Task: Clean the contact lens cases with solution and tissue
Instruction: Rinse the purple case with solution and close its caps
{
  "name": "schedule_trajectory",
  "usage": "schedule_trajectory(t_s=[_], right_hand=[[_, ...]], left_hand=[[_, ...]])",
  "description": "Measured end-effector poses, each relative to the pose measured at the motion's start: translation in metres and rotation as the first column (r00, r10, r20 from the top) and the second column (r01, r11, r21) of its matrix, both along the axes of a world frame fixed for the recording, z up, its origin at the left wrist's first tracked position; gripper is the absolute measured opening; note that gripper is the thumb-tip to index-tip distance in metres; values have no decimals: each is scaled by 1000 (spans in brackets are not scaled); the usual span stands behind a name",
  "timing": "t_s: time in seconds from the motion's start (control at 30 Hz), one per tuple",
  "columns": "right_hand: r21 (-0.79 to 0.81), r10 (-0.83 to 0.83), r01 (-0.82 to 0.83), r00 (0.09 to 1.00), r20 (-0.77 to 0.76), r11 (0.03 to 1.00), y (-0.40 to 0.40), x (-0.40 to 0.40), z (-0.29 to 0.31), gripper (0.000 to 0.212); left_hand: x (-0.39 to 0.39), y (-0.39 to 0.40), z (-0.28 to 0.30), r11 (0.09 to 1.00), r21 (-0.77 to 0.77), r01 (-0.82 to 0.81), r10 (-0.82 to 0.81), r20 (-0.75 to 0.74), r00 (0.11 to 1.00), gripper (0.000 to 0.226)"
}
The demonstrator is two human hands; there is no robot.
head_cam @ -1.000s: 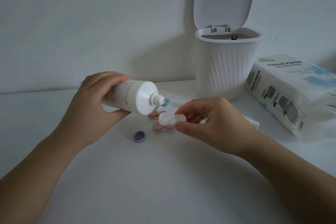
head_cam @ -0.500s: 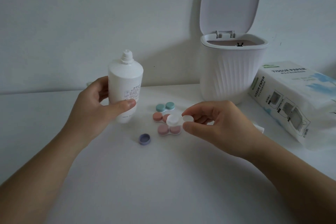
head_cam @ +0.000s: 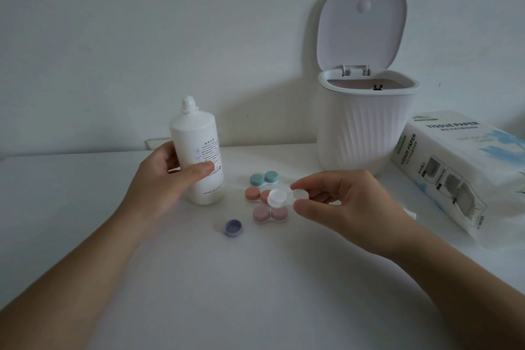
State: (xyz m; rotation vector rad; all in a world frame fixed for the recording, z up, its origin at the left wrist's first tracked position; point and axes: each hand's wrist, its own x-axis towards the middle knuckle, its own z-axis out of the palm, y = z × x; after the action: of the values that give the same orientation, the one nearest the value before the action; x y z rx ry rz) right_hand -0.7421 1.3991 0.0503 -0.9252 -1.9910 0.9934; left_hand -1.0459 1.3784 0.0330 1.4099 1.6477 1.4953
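My left hand gripped the upright bottle, my right hand pinched the white case above the pink cases.

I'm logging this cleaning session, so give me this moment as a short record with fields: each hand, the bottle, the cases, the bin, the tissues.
left hand: grips solution bottle, upright, uncapped, at or just above the table
right hand: pinches white open case above the table
purple cap: loose on table
capped cases: one teal, two pink
bin: lid up
tissue pack: lying beside bin
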Motion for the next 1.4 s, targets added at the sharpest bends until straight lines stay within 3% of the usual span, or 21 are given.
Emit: schedule_trajectory(t_s=[0.17, 0.3, 0.37, 0.47, 0.6, 0.7, 1.13, 1.27, 1.4], right_hand=[[9, -29, 29, 999, 15, 1000, 1, 1, 0, 18], [24, -30, 29, 999, 20, 999, 2, 2, 0, 17], [26, -25, 24, 999, 22, 999, 3, 2, 0, 15], [14, 12, -13, 1000, 13, 1000, 1, 2, 1, 13], [18, 35, -36, 999, 19, 999, 1, 2, 0, 15], [45, 67, -69, 997, 34, 997, 0, 1, 1, 22], [38, 78, -80, 996, 39, 996, -1, 1, -1, 31], [110, -157, 157, 988, -1, 982, 15, 7, -6, 11], [272, -338, 277, 917, 213, 922, 27, 8, -15, 10]], left_hand=[[4, -2, 4, 1000, 13, -5, 5, -6, 1000, 60], [11, -9, 12, 967, 185, -175, 198, -111, 974, 87], [20, -18, 17, 909, 353, -219, 297, -181, 938, 78], [42, -32, 19, 866, 495, -75, 245, -289, 925, 57], [71, -37, 13, 941, 238, 240, -130, -400, 907, 46], [79, -36, 7, 933, 63, 356, -301, -409, 862, 48], [79, -34, 7, 940, -35, 339, -338, -222, 914, 36], [73, -32, 7, 936, -54, 348, -352, -176, 919, 22], [67, -31, 9, 936, -67, 345, -352, -165, 921, 20]])
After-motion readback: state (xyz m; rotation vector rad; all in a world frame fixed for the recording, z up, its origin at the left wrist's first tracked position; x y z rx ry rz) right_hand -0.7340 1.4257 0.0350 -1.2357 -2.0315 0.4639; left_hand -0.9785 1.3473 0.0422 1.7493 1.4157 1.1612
